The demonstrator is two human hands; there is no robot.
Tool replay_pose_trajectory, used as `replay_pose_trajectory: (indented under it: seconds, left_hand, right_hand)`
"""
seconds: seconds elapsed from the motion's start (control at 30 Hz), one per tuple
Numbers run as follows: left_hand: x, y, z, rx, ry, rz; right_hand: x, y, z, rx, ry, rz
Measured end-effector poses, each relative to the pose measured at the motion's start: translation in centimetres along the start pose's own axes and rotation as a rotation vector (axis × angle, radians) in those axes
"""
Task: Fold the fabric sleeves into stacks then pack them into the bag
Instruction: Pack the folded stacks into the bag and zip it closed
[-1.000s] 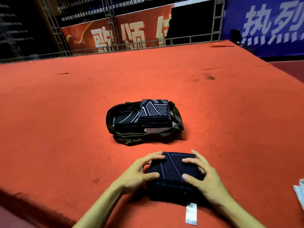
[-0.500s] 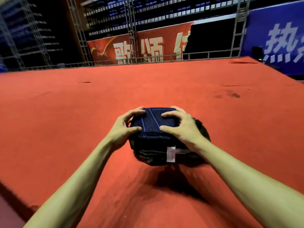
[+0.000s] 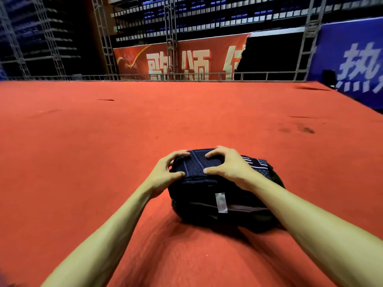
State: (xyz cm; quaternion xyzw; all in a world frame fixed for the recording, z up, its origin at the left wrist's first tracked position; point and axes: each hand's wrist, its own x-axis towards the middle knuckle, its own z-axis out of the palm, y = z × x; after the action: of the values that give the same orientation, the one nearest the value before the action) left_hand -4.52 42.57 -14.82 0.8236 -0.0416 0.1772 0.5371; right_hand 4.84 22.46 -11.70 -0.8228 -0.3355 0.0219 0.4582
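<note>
- The red carpeted platform [image 3: 103, 152] spreads wide on every side of the work. Its far edge meets a low metal rail [image 3: 207, 76], and its right edge falls away below a blue banner with white characters [image 3: 352, 59].
- The dark soft fabric bag [image 3: 238, 217] lies well inside those edges, with bare carpet to its left, right and beyond it.
- The left hand [image 3: 165, 172] and right hand [image 3: 228, 164] each curl round the folded stack of dark navy fabric sleeves with purple lines [image 3: 196, 165], fingers over the far edge and thumbs on the near one. They hold it in the left part of the bag, just beside a second folded stack with white stripes [image 3: 256, 162].
- A white rectangular label [image 3: 221, 203] hangs from the held stack's near side.
- A second ago the navy stack sat on the carpet close to the person, well apart from the bag. Half a second ago it was carried above the bag. It is now down inside, and the view has tipped up to show more of the stands.
- Count: two hands, one bag, two stacks in view, one label, and two banners, the other a red banner [image 3: 186, 59].
</note>
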Motion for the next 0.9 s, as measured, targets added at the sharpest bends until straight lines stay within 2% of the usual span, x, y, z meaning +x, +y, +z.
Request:
replay_pose_trajectory:
  seconds: [0.13,0.2,0.3,0.37,0.43,0.5,0.57,0.6,0.67,0.73,0.8,0.83,0.9]
  left_hand:
    - [0.0,0.3,0.4,0.092,0.022,0.025]
    - [0.5,0.7,0.9,0.12,0.041,0.027]
    - [1.1,0.6,1.3,0.171,0.004,0.019]
    - [1.3,0.3,1.0,0.194,-0.064,-0.013]
    - [1.6,0.4,0.5,0.259,-0.102,-0.031]
    - [1.8,1.1,0.3,0.523,-0.043,0.073]
    - [1.5,2.2,0.8,0.726,0.005,0.261]
    - [1.3,2.9,1.2,0.68,-0.02,0.306]
    - [1.1,4.4,2.5,0.439,-0.112,0.274]
    - [2.0,4.9,3.9,0.319,-0.093,0.219]
    - [3.0,4.7,5.2,0.333,-0.11,0.149]
    - [3.1,4.8,5.8,0.388,-0.177,0.131]
    - [3.4,4.8,6.6,0.519,-0.32,0.166]
  right_hand:
    - [-0.6,-2.0,-1.1,-0.152,-0.079,0.024]
    - [-1.2,-3.2,-2.3,-0.266,-0.066,0.027]
    - [-2.2,-3.7,-4.3,-0.332,0.136,0.006]
    - [-2.7,-2.7,-4.7,-0.224,0.245,-0.141]
    - [-3.1,-1.0,-3.8,-0.215,0.108,-0.262]
    - [-3.4,0.7,-2.4,-0.227,-0.11,-0.199]
    - [-3.3,1.9,-1.6,-0.168,-0.14,-0.132]
    - [-3.1,2.2,-1.5,-0.132,-0.116,-0.122]
    - [-3.1,2.4,-1.6,-0.063,-0.086,-0.112]
    - [-3.5,2.4,-2.0,0.047,-0.073,-0.099]
    - [-4.6,2.5,-3.1,0.221,0.04,-0.084]
    - [-5.6,2.9,-3.8,0.279,0.159,-0.102]
    - [-8.5,3.8,-5.2,0.222,0.372,-0.18]
